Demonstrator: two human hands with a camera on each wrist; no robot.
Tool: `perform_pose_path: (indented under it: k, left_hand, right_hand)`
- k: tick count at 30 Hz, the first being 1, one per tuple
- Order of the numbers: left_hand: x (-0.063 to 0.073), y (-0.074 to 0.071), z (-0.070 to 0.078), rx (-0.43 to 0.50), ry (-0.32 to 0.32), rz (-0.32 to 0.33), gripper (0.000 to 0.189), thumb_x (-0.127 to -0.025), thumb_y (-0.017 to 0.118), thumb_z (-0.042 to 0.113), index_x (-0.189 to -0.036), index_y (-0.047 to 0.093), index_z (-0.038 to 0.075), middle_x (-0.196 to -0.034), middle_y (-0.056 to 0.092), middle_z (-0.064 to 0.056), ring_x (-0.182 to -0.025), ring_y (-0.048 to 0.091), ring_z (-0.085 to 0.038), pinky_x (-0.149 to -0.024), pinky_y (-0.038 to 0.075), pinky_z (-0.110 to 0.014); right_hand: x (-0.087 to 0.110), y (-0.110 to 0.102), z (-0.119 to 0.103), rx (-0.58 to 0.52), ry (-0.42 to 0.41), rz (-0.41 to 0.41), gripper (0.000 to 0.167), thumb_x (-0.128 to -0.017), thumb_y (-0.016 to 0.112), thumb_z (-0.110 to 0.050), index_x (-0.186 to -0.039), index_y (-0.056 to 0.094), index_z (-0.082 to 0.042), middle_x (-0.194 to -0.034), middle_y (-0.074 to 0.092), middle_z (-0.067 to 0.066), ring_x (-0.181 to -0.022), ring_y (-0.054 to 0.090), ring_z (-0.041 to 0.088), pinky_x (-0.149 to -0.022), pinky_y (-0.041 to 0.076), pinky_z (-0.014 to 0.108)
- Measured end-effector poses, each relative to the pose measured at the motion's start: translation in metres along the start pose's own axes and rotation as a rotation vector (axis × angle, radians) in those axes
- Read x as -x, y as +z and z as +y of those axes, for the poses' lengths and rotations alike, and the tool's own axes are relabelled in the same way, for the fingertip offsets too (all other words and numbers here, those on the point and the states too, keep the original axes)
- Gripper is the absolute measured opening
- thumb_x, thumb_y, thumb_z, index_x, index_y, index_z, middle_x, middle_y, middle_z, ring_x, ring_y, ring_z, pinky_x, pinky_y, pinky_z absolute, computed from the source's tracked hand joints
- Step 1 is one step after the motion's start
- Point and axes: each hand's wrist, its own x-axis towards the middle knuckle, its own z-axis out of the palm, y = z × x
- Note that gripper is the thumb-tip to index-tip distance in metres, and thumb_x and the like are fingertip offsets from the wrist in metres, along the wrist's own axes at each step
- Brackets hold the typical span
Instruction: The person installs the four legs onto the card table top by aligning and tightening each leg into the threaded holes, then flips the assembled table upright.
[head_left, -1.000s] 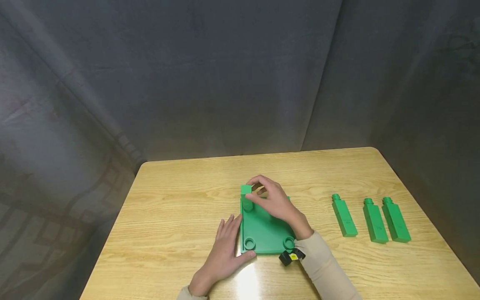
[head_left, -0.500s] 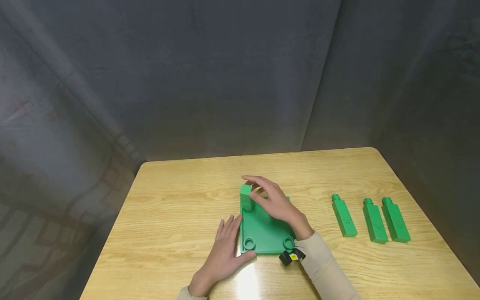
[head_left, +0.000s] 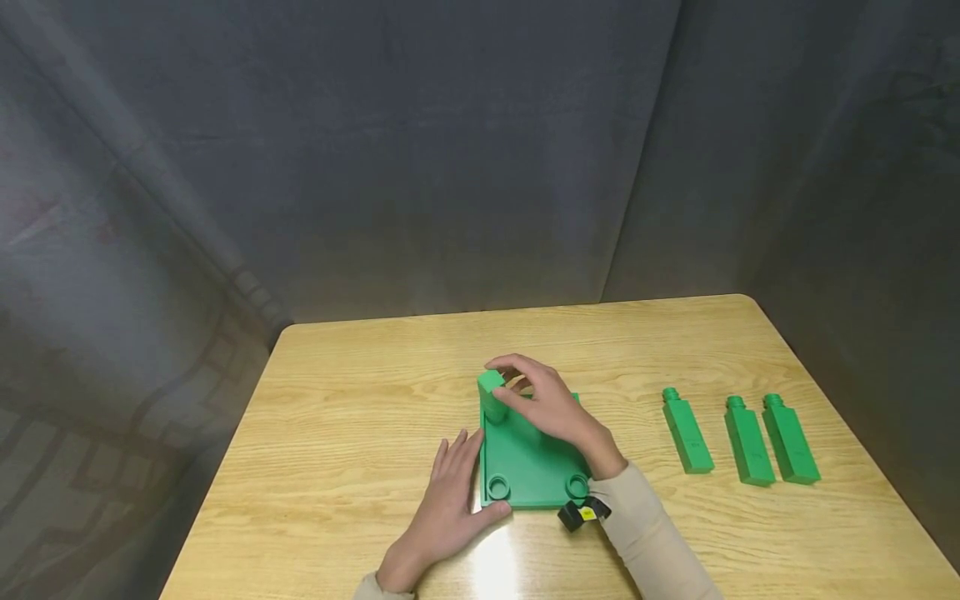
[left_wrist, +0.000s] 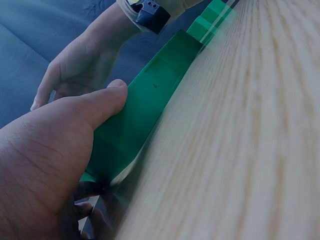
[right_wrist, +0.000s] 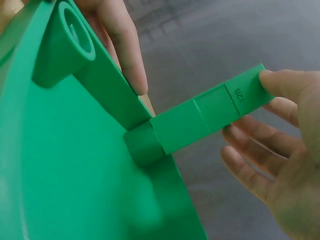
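In the head view a green square tabletop (head_left: 528,462) lies underside up, with a round socket (head_left: 498,487) at its near left corner. A green table leg (head_left: 491,393) stands in the far left socket. My right hand (head_left: 542,404) pinches its upper end between thumb and fingers; the right wrist view shows this leg (right_wrist: 210,110), marked 128, with its base at the socket's rim. My left hand (head_left: 448,500) rests against the tabletop, straight fingers along the left side and thumb at the near edge. The left wrist view has that thumb (left_wrist: 112,97) on the tabletop's edge.
Several items lie on the wooden table (head_left: 360,400). To the right are three more green legs: one leg (head_left: 687,435) apart, and a middle leg (head_left: 749,443) beside the rightmost leg (head_left: 792,442), threaded ends pointing away. A dark curtain (head_left: 450,167) hangs behind.
The right fingers have loosened from the leg, spread, then closed round its upper end again. The leg has turned in its socket. My left hand and the tabletop have stayed put.
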Motion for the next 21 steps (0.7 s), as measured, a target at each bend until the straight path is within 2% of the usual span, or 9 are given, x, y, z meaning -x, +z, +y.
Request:
perform_pose_path:
  k: [7,14,21]
  left_hand:
    - [0.000,-0.001,0.001,0.016,-0.018,-0.015,0.106,-0.099,0.076,0.057,-0.176,0.026,0.006,-0.181,0.033,-0.012,-0.169,0.021,-0.041,-0.138,-0.001,-0.052]
    - [-0.001,-0.001,0.002,0.014,-0.018,-0.012,0.106,-0.098,0.077,0.057,-0.176,0.027,0.005,-0.180,0.034,-0.013,-0.169,0.021,-0.041,-0.138,0.000,-0.055]
    - [0.000,-0.001,0.001,0.015,-0.018,-0.008,0.105,-0.098,0.078,0.056,-0.175,0.028,0.004,-0.180,0.034,-0.014,-0.169,0.021,-0.041,-0.138,-0.001,-0.053]
  right_hand:
    - [-0.001,0.002,-0.003,0.020,0.066,0.076,0.030,-0.102,0.084,-0.018,-0.129,0.071,-0.012,-0.128,0.074,0.007,-0.113,0.074,0.029,-0.094,0.066,0.050]
    - [-0.002,0.008,-0.005,0.075,0.046,0.128,0.028,-0.099,0.087,-0.019,-0.121,0.071,-0.013,-0.124,0.075,0.004,-0.111,0.073,0.025,-0.092,0.066,0.047]
    - [-0.003,0.010,-0.011,0.117,0.049,0.176,0.026,-0.096,0.089,-0.017,-0.114,0.072,-0.012,-0.122,0.076,0.005,-0.110,0.073,0.025,-0.093,0.066,0.048]
